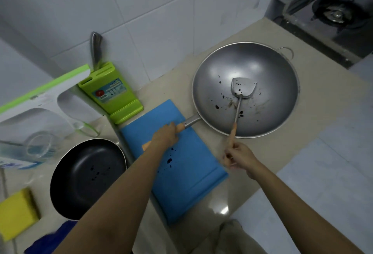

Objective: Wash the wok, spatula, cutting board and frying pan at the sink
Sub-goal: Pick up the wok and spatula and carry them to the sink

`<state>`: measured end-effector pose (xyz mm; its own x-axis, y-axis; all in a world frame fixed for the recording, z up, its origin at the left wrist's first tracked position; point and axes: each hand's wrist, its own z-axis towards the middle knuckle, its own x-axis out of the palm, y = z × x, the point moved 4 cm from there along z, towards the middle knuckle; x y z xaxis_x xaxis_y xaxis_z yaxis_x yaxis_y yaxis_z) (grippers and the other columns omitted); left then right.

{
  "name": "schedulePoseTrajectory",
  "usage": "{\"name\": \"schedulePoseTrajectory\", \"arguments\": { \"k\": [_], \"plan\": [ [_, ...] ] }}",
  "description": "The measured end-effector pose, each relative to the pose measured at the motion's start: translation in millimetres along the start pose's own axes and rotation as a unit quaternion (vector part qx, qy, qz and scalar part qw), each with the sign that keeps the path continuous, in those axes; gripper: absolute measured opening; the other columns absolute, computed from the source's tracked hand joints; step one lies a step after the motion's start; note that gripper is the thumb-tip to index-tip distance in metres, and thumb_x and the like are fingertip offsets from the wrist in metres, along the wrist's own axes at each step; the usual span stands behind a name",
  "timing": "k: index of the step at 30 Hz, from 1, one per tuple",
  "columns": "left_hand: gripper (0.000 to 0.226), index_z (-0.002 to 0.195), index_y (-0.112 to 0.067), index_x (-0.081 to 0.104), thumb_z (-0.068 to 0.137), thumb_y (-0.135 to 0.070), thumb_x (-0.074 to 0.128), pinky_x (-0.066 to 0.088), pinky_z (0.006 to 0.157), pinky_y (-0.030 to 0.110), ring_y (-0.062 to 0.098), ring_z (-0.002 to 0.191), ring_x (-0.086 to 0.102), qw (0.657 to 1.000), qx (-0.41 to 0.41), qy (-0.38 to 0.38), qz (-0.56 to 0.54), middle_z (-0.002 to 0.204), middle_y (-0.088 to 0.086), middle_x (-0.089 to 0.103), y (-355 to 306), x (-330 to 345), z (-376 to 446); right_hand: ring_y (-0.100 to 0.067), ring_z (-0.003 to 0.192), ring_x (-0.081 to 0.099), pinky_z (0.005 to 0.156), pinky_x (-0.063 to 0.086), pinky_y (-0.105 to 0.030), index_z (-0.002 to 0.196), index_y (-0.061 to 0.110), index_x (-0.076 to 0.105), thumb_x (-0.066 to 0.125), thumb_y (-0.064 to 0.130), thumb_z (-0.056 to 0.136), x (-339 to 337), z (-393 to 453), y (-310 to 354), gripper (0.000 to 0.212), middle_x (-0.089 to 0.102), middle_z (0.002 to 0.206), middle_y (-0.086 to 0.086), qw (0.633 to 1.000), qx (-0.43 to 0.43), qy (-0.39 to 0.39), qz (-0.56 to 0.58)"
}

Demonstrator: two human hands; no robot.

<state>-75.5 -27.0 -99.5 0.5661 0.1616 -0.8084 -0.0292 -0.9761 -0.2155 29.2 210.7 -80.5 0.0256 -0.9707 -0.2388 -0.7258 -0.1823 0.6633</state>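
Sponge (17, 212) at desk (286, 130) left edge. Pan (86, 177) beside it, dark specks inside. Board (181, 165) mid-desk, spotted. Left grip (164, 135) curled round wok handle above board. Right grip (239, 157) pinching spatula (241, 92) handle end; blade lies in wok (245, 89) toward desk right.
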Motion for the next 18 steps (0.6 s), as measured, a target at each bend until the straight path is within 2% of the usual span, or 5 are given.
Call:
{"name": "schedulePoseTrajectory", "arguments": {
  "k": [4,6,9,13,18],
  "plan": [
    [0.013,0.091,-0.011,0.051,0.089,-0.022,0.057,0.049,0.067,0.034,0.019,0.067,0.056,0.989,0.019,0.075,-0.128,0.084,0.007,0.059,-13.8,21.0,-13.5,-0.02,0.057,0.051,0.049,0.044,-0.025,0.09,0.004,0.052,0.046,0.009,0.094,-39.9,-10.1,-11.6,0.01,0.06,0.073,-0.013,0.999,-0.007,-0.037,0.006],
    [0.012,0.089,-0.012,0.051,0.089,-0.021,0.058,0.05,0.058,0.033,0.016,0.056,0.054,0.968,0.007,0.109,-0.225,0.074,0.006,0.057,-16.8,32.6,-23.9,-0.019,0.059,0.054,0.055,0.045,-0.028,0.089,0.005,0.055,0.047,0.014,0.095,-53.4,-8.4,-9.9,0.013,0.064,0.078,-0.011,0.998,-0.019,-0.063,-0.022],
    [0.012,0.087,-0.011,0.047,0.089,-0.02,0.054,0.04,0.044,0.025,0.016,0.048,0.047,0.935,-0.028,0.121,-0.333,0.072,0.009,0.05,-23.6,43.1,-41.5,-0.018,0.062,0.057,0.057,0.047,-0.03,0.091,0.007,0.057,0.047,0.021,0.096,-64.5,-4.5,-3.5,0.018,0.066,0.082,-0.009,0.995,-0.033,-0.078,-0.052],
    [0.02,0.074,-0.011,0.044,0.085,-0.022,0.055,0.039,0.043,0.023,0.016,0.046,0.047,0.924,-0.066,0.108,-0.361,0.065,0.007,0.048,-41.0,42.1,-56.5,-0.019,0.065,0.059,0.06,0.05,-0.033,0.095,0.007,0.056,0.046,0.025,0.096,-72.5,0.6,-3.9,0.02,0.067,0.085,-0.009,0.994,-0.034,-0.077,-0.072],
    [0.026,0.071,-0.009,0.046,0.087,-0.025,0.058,0.035,0.041,0.021,0.015,0.043,0.043,0.919,-0.091,0.065,-0.378,0.059,0.006,0.048,-69.8,33.3,-74.5,-0.021,0.066,0.06,0.059,0.049,-0.032,0.105,0.008,0.051,0.046,0.024,0.097,-89.1,5.2,-8.5,0.018,0.067,0.087,-0.01,0.995,-0.048,-0.053,-0.062]
  ]
}}
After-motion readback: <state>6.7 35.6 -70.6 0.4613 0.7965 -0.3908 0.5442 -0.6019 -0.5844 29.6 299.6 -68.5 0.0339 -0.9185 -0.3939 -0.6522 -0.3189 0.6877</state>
